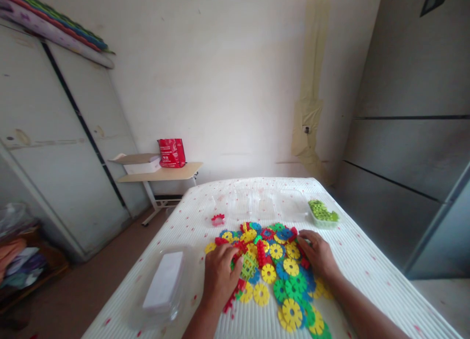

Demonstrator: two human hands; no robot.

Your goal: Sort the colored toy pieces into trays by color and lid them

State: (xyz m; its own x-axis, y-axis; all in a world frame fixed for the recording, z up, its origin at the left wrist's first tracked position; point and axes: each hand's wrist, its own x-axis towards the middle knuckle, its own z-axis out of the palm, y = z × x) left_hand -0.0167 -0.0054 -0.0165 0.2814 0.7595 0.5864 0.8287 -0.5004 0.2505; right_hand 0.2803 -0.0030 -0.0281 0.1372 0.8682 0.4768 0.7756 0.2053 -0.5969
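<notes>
A loose pile of plastic building pieces lies before me: yellow notched discs, green notched discs, blue ones and red toothed pieces. At the pile's left side, my left hand has its fingers curled, with a light green lattice building piece at the thumb and fingertips. My right hand reaches over the right edge of the pile. Its fingers are bent together at a red building piece; the hand partly hides the grip. Under both palms, some pieces are out of sight.
A clear container of light green pieces stands at the right. Clear trays lie at the back, near a single red piece. On the left rests a clear tray with a white box. A side table holds a red bag.
</notes>
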